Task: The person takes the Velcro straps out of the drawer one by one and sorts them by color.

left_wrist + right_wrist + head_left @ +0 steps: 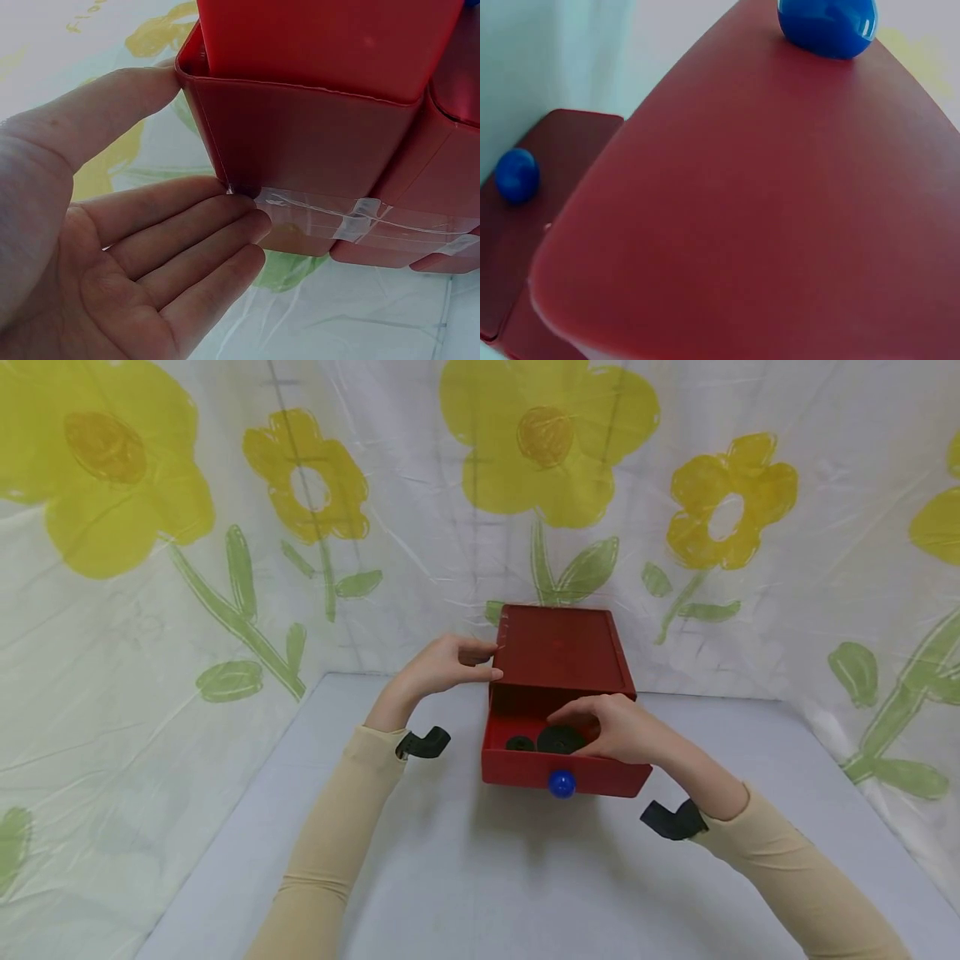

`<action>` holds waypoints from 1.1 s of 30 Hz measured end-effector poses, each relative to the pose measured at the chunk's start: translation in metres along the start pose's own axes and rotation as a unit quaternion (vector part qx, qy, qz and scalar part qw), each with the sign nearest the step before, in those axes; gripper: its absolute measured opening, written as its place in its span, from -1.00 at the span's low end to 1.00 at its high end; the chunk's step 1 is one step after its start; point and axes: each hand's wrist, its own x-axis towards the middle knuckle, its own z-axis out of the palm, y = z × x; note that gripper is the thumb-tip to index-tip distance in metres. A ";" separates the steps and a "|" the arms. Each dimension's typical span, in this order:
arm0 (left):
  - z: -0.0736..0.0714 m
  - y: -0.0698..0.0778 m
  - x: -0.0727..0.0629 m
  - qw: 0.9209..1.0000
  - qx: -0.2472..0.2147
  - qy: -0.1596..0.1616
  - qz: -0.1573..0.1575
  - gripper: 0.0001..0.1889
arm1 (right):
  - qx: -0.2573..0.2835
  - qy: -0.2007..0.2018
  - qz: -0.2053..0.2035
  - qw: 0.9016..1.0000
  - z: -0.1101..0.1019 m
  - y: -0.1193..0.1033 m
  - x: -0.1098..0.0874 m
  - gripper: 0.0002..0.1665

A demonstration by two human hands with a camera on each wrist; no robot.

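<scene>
A red drawer unit (564, 647) stands at the far side of the table, its top drawer (525, 768) pulled out. My left hand (448, 664) is at the unit's left side. In the left wrist view its thumb is at the front edge of the red casing (292, 135), and its fairly straight fingers touch the side lower down. Inside the drawer, my right hand (618, 727) spans a round black disc (558, 740), fingers at its far rim and thumb at its near rim. A smaller black disc (520, 743) lies to the left. The right wrist view hides this hand behind the drawer front (742, 202).
A blue ball knob (562, 783) sticks out from the drawer front. Below, another drawer has its own blue knob (517, 176). Clear tape (360, 217) runs round the unit. A flowered curtain (420, 568) hangs behind the white table (450, 877).
</scene>
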 end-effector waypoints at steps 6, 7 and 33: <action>0.000 0.000 0.000 1.000 0.001 -0.001 -0.001 -0.32 | -0.006 -0.018 -0.002 1.000 -0.001 -0.001 0.001 -0.38; 0.000 0.000 0.000 1.000 0.002 -0.001 -0.001 -0.32 | -0.006 -0.021 -0.003 1.000 -0.001 -0.001 0.001 -0.39; 0.000 0.001 0.000 1.000 -0.010 -0.003 -0.005 -0.32 | -0.010 -0.024 -0.011 1.000 -0.005 -0.001 0.005 -0.36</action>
